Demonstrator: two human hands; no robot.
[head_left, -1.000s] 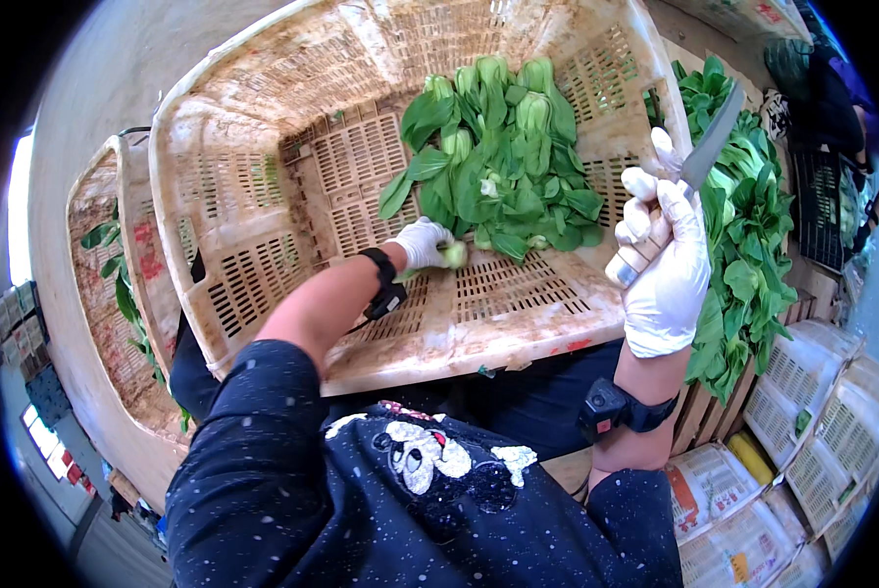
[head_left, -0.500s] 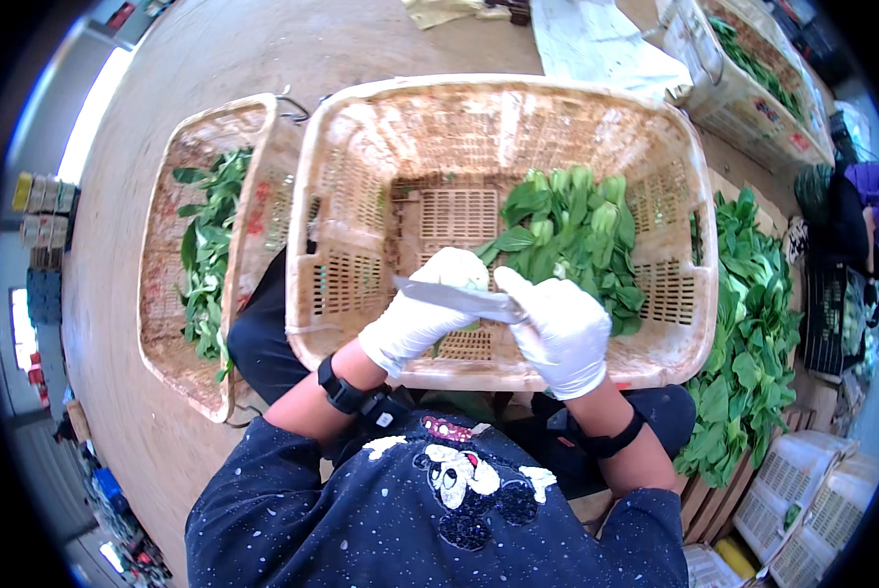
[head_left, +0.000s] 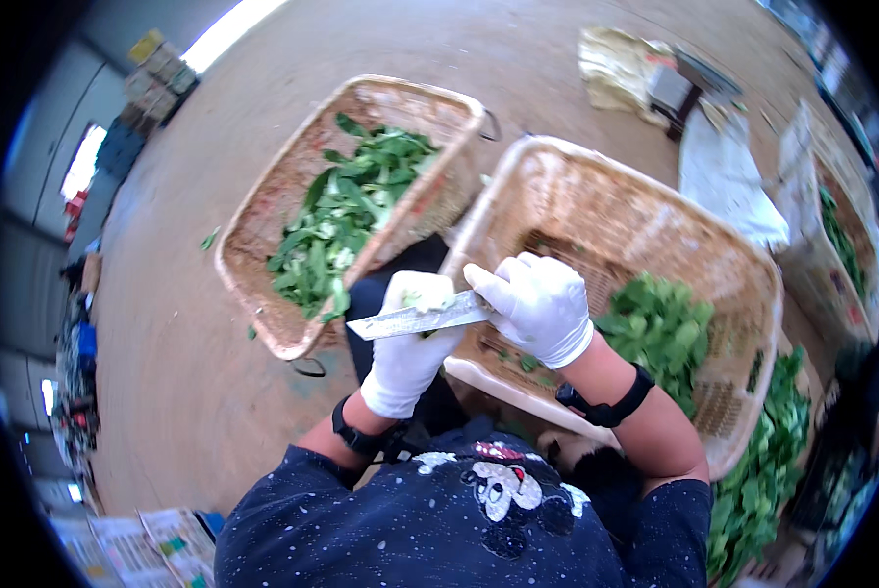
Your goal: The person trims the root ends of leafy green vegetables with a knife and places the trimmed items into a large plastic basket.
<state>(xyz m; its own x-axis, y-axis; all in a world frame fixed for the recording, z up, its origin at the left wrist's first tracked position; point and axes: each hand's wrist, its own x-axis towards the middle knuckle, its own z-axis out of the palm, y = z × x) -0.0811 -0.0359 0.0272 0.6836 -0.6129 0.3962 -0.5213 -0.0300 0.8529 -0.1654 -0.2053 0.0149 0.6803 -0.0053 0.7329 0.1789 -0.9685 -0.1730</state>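
My gloved right hand point(head_left: 542, 312) is closed round the handle of a knife point(head_left: 415, 320). Its broad metal blade points left and lies across the front of my gloved left hand point(head_left: 410, 358). That hand is closed on a bok choy point(head_left: 427, 297), of which only a pale green part shows between glove and blade; the rest is hidden. Both hands are above the gap between two baskets. In the large plastic basket point(head_left: 645, 191) on the right lies a heap of bok choy point(head_left: 660, 333). Loose leaves and stalks point(head_left: 336, 211) fill part of the left basket point(head_left: 253, 211).
More bok choy point(head_left: 763, 480) is piled beyond the large basket at the right. Another crate point(head_left: 827, 260) with greens stands at the far right, beside a white sheet point(head_left: 719, 176). A yellowish sack point(head_left: 616, 69) lies on the brown floor point(head_left: 184, 392) at the back.
My view has turned left, so the baskets appear shifted and tilted. Both hands, with knife and bok choy, have moved from over the large basket toward the left basket.
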